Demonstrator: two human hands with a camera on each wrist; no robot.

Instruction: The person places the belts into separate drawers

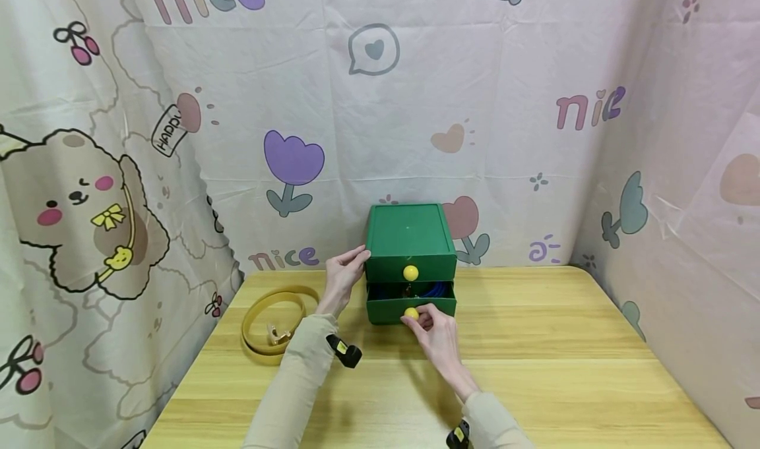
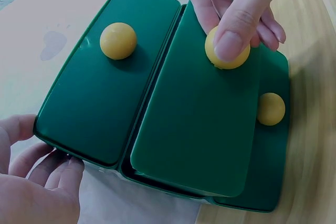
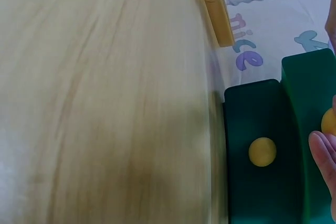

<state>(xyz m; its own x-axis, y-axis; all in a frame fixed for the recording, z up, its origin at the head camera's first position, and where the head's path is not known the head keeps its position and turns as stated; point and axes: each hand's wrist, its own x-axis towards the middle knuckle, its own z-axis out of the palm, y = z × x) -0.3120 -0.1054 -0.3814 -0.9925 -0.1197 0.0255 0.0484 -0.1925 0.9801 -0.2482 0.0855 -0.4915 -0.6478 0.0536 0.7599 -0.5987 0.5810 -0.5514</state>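
The green drawer cabinet (image 1: 408, 230) stands at the back of the table, and its middle drawer (image 2: 194, 114) is pulled out. My right hand (image 1: 439, 335) pinches that drawer's yellow knob (image 2: 227, 48) between thumb and fingers. Something blue and looped (image 1: 436, 289) shows inside the drawer. At the cabinet's upper left front corner, my left hand (image 1: 346, 276) rests its fingers against the side. The closed top drawer (image 2: 100, 98) has its own yellow knob (image 2: 118, 41). Below the middle one sits the closed bottom drawer (image 3: 252, 192), with another yellow knob (image 3: 262, 151).
A coiled tan belt (image 1: 249, 330) with a metal buckle (image 1: 276, 335) lies on the table left of the cabinet, close to my left forearm. The wooden table (image 1: 552, 357) meets a printed curtain (image 1: 410, 132) at its back edge, and curtains hang at both sides.
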